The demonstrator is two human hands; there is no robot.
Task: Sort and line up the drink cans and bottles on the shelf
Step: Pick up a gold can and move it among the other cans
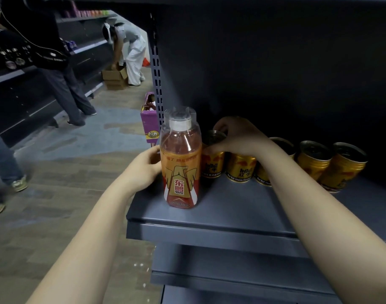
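Observation:
An orange drink bottle (180,163) with a clear cap cover stands upright near the left front corner of the dark grey shelf (220,216). My left hand (143,170) grips its left side. Behind and right of the bottle runs a row of several gold cans. My right hand (238,136) curls over the top of the leftmost gold can (212,159), fingers on its far rim and thumb on its near side. A second can (240,170) stands right beside it, a third is half hidden by my right forearm, and two more cans (325,163) stand at the right.
A perforated shelf upright (157,84) rises behind the bottle. A purple carton (149,119) stands on the floor left of the shelf. Other people stand and bend in the aisle at the left, beside open cardboard boxes (115,76). A lower shelf (231,277) lies below.

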